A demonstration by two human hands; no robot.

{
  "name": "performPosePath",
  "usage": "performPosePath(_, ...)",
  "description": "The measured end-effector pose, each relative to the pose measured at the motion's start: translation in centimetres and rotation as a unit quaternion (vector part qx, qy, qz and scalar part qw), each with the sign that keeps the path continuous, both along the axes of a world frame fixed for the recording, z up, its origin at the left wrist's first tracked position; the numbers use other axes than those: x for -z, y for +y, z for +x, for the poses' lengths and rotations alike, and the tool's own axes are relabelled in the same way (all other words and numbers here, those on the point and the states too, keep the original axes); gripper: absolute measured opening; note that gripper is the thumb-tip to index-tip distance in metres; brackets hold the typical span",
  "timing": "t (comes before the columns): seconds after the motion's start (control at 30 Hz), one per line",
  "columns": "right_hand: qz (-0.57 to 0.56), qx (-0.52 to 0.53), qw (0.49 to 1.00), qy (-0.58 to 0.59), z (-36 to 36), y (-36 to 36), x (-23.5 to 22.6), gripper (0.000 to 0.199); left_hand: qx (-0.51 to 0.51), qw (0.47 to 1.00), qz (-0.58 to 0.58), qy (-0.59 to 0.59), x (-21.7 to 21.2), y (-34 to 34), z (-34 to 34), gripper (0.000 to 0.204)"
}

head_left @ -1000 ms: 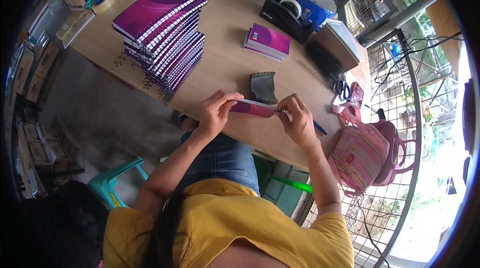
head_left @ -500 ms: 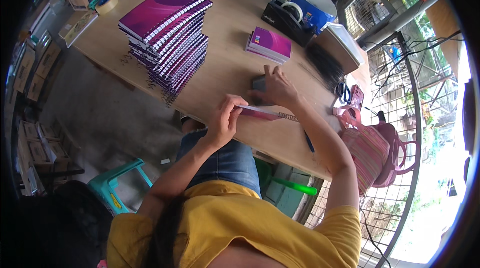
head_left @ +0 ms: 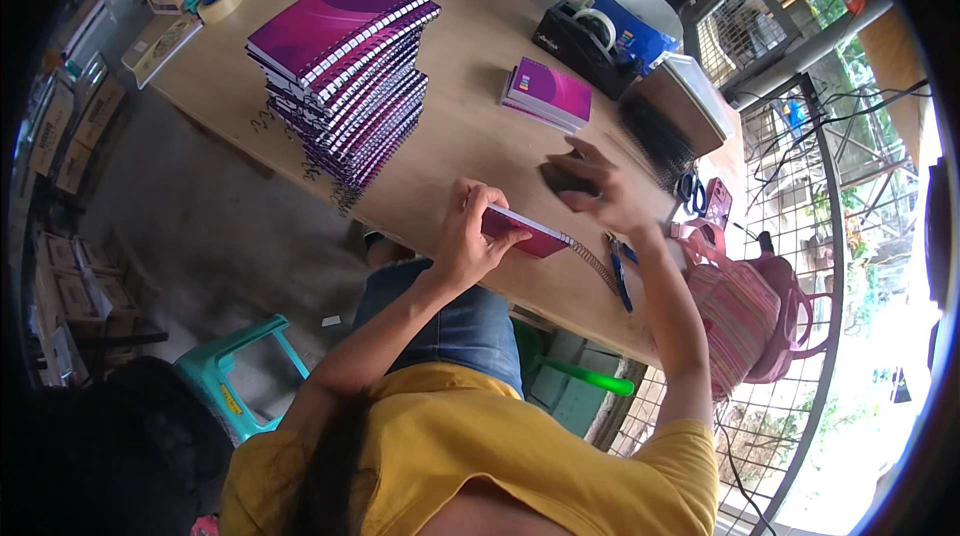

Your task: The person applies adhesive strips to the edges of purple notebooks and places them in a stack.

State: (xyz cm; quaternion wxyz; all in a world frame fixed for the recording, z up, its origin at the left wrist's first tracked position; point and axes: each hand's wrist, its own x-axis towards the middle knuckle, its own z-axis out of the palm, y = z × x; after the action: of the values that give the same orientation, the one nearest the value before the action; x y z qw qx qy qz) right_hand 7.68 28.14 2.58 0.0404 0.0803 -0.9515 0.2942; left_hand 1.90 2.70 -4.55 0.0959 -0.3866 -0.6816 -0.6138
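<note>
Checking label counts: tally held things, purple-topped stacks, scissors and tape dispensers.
Held things, purple notebook and dark piece: 2
Purple-topped stacks, tall stack and short stack: 2
Scissors: 1
Tape dispenser: 1
Total: 6

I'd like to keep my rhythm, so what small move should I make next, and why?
Probably bring the right hand, with its dark piece, down to the coil. The left hand pinches the small purple notebook, the coil trails out past the notebook's end, and the dark piece is apart from it.
</note>
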Motion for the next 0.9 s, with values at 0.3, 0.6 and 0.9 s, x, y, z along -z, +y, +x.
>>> performPosePath(0.3,-0.467,-0.077,0.862,-0.18,4.7,-0.1,-0.9,0.061,0.077,0.997,-0.015,0.025,0.4,0.7,-1.4,0.062)
performPosePath(0.6,-0.481,-0.109,0.862,-0.111,5.4,-1.4,-0.9,0.05,0.076,0.997,-0.032,0.002,0.7,1.0,-1.5,0.063)
performPosePath(0.9,-0.285,-0.02,0.948,-0.138,3.9,-2.9,-1.5,0.049,0.103,0.994,-0.029,-0.013,0.4,1.0,-1.7,0.063)
